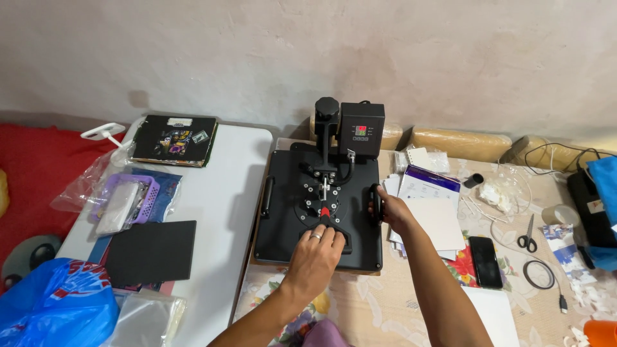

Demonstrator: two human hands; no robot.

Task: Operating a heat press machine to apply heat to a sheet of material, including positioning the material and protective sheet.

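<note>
A black heat press (289, 199) sits flat and closed on the table in front of me. My left hand (316, 252), a ring on one finger, is closed around the press's front lever handle (344, 239), just below its red mark. My right hand (387, 210) grips the black side handle (375, 204) on the press's right edge. A control box (362, 130) with a small lit display rises at the back of the press.
Right of the press lie a stack of white sheets (432, 215), a black phone (484, 260), scissors (527, 234) and cables (538, 274). On the white table to the left are a black mat (151, 250), a folded black printed garment (175, 139) and plastic bags (122, 199).
</note>
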